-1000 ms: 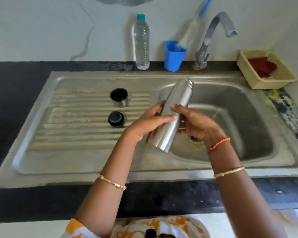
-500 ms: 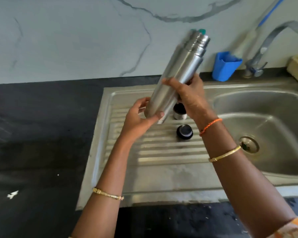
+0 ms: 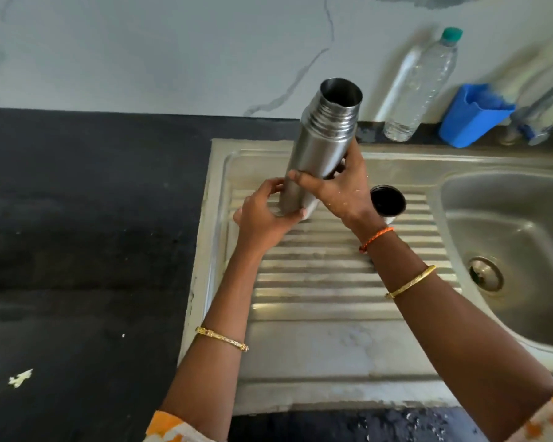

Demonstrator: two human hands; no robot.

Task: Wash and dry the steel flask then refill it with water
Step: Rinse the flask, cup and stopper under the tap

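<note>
Steel flask (image 3: 316, 148) was held mouth-up, tilted slightly, above the ribbed drainboard (image 3: 332, 282) left of the basin; right hand (image 3: 336, 189) had its grip wrapped round mid-body, left hand (image 3: 262, 212) cupped and curled round the base. Risk as I read it: if the steel and fingers were wet, a loosened grip could have let it slide onto the drainboard and knock the open steel cup (image 3: 387, 200) just beside the right wrist. Uncapped and tilted, it could also have dribbled leftover water onto the dark tabletop (image 3: 93, 234).
</note>
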